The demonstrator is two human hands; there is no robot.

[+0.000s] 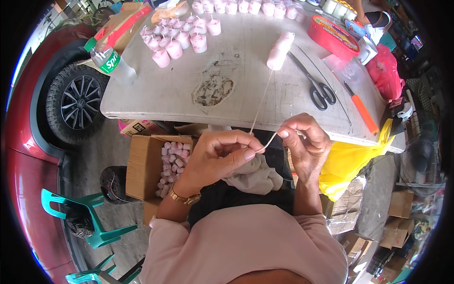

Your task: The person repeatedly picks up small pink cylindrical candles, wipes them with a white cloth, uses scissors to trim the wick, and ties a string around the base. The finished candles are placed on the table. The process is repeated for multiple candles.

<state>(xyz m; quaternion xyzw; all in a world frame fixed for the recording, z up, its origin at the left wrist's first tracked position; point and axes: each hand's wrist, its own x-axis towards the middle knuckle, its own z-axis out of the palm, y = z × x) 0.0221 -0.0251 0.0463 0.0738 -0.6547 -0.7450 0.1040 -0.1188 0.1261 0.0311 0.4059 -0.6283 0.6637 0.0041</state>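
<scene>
My left hand (222,154) and my right hand (305,142) are held close together just in front of the table's near edge. Both pinch a thin white wick string (261,97). The string runs up across the grey table (165,94) to a pink candle (280,51) lying on its side. My left wrist wears a gold watch. Black scissors (318,87) lie to the right of the string, apart from it.
Several small pink candles (177,38) stand at the table's far left, another row along the back. A green-capped bottle (111,61), a red tub (333,37), an orange-handled knife (363,111) and a yellow bag (350,161) are around. A cardboard box of candles (151,165) sits below.
</scene>
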